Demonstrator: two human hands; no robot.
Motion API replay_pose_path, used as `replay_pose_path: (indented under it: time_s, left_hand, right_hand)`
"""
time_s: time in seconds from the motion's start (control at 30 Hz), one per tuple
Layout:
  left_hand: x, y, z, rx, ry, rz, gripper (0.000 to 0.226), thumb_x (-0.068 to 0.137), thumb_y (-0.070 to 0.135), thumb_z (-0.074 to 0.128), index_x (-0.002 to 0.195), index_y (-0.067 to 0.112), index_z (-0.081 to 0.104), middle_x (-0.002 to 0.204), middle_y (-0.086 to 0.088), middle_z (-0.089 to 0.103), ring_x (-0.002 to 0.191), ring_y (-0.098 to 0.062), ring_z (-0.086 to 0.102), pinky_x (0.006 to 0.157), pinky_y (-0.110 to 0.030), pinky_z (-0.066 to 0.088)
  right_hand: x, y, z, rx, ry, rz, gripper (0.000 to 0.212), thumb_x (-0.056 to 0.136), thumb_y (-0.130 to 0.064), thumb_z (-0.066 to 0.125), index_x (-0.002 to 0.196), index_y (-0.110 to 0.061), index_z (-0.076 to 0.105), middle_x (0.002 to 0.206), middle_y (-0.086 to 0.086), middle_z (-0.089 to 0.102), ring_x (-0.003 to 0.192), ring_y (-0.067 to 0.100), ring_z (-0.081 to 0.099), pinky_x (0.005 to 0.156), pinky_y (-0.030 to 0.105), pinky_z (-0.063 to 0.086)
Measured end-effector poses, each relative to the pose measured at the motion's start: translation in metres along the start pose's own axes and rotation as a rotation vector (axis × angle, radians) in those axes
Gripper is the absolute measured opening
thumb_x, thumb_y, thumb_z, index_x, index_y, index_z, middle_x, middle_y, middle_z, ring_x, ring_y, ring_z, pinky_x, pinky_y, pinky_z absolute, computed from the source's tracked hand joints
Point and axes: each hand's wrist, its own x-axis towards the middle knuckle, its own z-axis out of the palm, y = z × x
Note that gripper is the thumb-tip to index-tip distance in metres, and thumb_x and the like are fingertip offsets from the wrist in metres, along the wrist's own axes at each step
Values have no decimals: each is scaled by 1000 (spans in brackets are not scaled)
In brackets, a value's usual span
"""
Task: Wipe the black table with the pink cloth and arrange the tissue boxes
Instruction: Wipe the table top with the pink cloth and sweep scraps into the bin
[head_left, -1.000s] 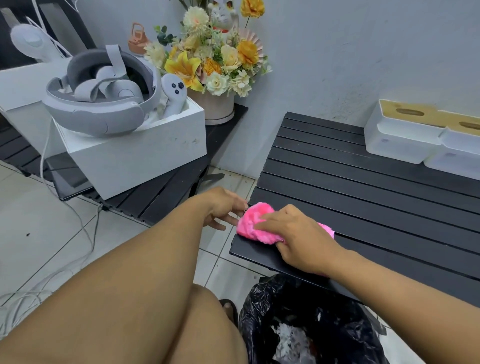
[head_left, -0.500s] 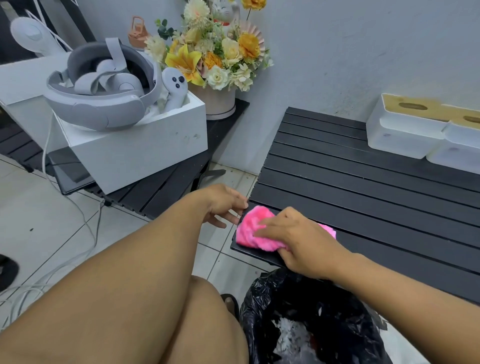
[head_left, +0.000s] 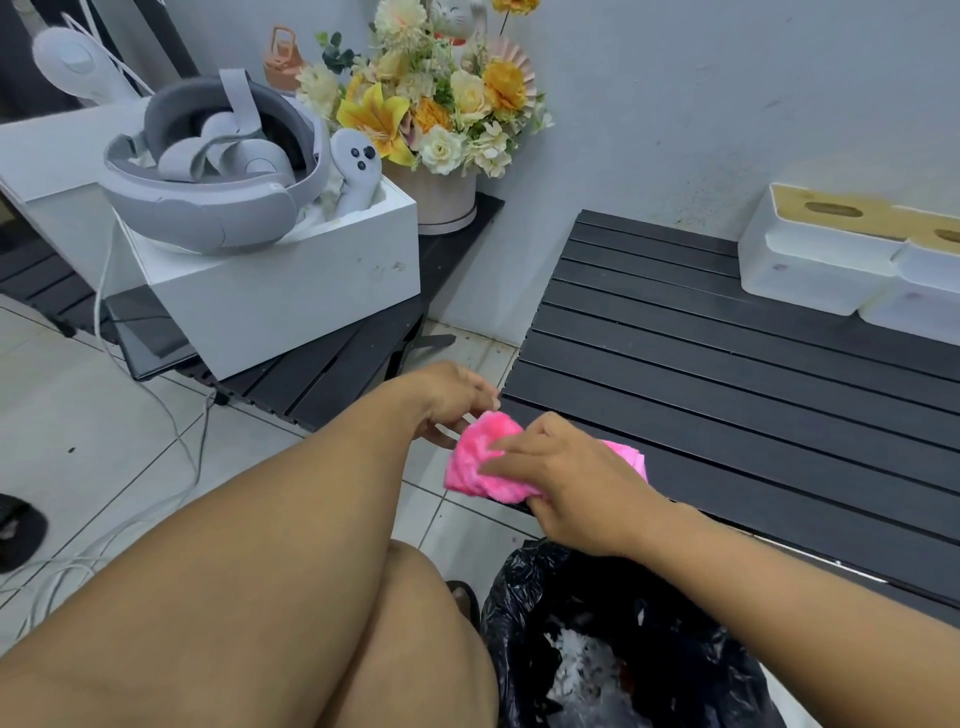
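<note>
The person's right hand (head_left: 571, 483) presses down on a bunched, fluffy pink cloth (head_left: 483, 460) at the near left corner of the black slatted desk (head_left: 727, 405), its fingers (head_left: 511, 444) curled together and clamped over the top of the cloth. Part of the cloth hangs past that corner over the tiled floor (head_left: 104, 415), and a strip of pink shows on the far side of the hand. The left hand (head_left: 447, 402) sits just beside the cloth at the desk's left edge, its fingers loosely bent and a little apart; from here I cannot tell whether they touch the cloth or grip anything. Two white plastic tissue boxes with tan wooden lids (head_left: 852, 254) stand side by side, touching, at the far right of the desk against the pale wall. Below the desk's near edge, under the right forearm, a black plastic rubbish bag (head_left: 623, 649) gapes open with white scraps inside. Left of the desk, across a gap of floor, a second dark slatted surface carries a white open carton (head_left: 291, 291) with a grey headset (head_left: 208, 166) and a white controller in it, and behind that a pot of yellow and cream flowers (head_left: 441, 109). White cables (head_left: 156, 467) trail over the floor left of the desk.
</note>
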Motion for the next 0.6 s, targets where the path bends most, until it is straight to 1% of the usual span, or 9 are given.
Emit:
replay_pose_path:
  time_s: [0.07,0.13,0.2,0.27,0.33,0.43,0.47,0.53,0.6]
  left_hand:
    - [1,0,0,-11,0,1,19,95,18,62,113,18,67,86,0,67,66,-14,64,79,-39,56]
    - [2,0,-1,-9,-10,-5,18,96,18,61,114,18,66,78,1,64,61,-13,64,85,-41,56]
    - [2,1,0,-5,-13,-9,18,96,18,61,113,18,66,76,2,63,60,-13,65,86,-42,55]
    - [0,2,0,0,-7,-12,16,97,17,60,112,18,66,76,1,63,60,-13,65,86,-43,55]
    - [0,2,0,2,-6,-16,16,97,17,60,111,18,66,78,1,64,61,-14,64,87,-44,55]
    - [-2,4,1,18,-15,-17,16,96,17,61,111,17,67,91,-3,69,71,-18,64,83,-42,57]
    - [-2,4,1,25,-13,-16,16,96,17,61,110,16,68,95,-4,70,74,-19,63,79,-40,58]
    - [-2,4,2,32,-1,-10,15,96,18,61,110,16,68,94,-4,70,75,-19,62,72,-36,56]
    - [-1,3,1,25,-7,-2,15,97,18,60,109,16,67,87,-1,67,70,-17,62,77,-39,56]
  right_hand:
    - [-13,0,-6,6,-66,-67,55,77,-20,33,120,-32,66,123,-17,62,97,20,50,78,30,50]
    - [-29,8,-13,8,-117,-96,56,77,-19,37,123,-34,64,128,-20,60,105,15,49,85,29,50]
    - [-42,22,-19,11,-119,-69,55,77,-16,42,123,-36,63,129,-21,58,107,12,49,85,31,52]
    - [-44,33,-22,14,-67,-14,52,78,-16,43,121,-37,63,125,-22,59,103,14,51,81,36,53]
    - [-34,32,-20,8,3,31,52,76,-18,40,118,-35,65,121,-20,62,98,20,54,77,38,55]
    - [-10,17,-8,17,84,14,52,73,-15,38,113,-27,70,114,-12,67,87,26,54,77,35,53]
    - [-3,9,-3,26,75,9,51,74,-12,42,113,-27,70,114,-12,67,87,25,52,76,34,50]
    - [1,0,1,19,47,-9,49,75,-9,48,116,-27,69,117,-13,66,88,24,51,73,27,42]
    - [-8,-1,-1,10,-7,-36,49,78,-16,42,118,-30,67,122,-15,63,93,21,50,73,23,40]
